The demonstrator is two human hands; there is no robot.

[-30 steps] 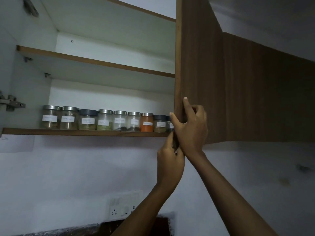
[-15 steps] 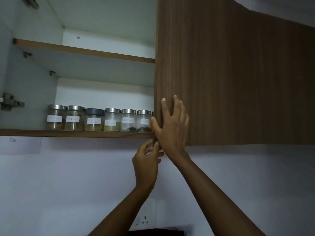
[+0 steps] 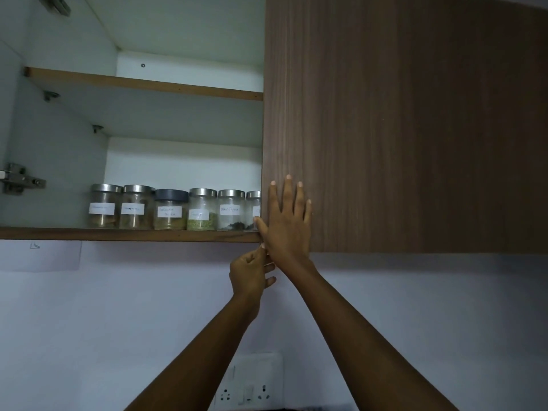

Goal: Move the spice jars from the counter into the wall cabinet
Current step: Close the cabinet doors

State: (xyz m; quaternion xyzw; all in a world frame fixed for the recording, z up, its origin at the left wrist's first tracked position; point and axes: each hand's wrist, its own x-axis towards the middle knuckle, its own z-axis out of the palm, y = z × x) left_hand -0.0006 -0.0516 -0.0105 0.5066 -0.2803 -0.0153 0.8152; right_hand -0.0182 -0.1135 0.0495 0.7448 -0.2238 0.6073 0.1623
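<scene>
Several labelled spice jars (image 3: 170,210) stand in a row on the lower shelf (image 3: 118,234) of the wall cabinet; most have steel lids and one lid is dark. The brown cabinet door (image 3: 400,129) covers the right end of the row and half hides the last jar (image 3: 254,210). My right hand (image 3: 289,223) presses flat on the door near its lower left corner, fingers straight and spread. My left hand (image 3: 250,274) is just below that corner, fingers loosely curled, a fingertip touching the door's bottom edge. It holds no jar.
The upper shelf (image 3: 142,83) is bare. A metal hinge (image 3: 19,180) sits on the cabinet's left wall. Below the cabinet is a white wall with a paper sheet (image 3: 41,256) at the left and a switch-and-socket plate (image 3: 247,387) at the bottom.
The door has swung towards the cabinet front and now hides the right-hand jars. My right hand went from gripping its edge to pressing flat on its face.
</scene>
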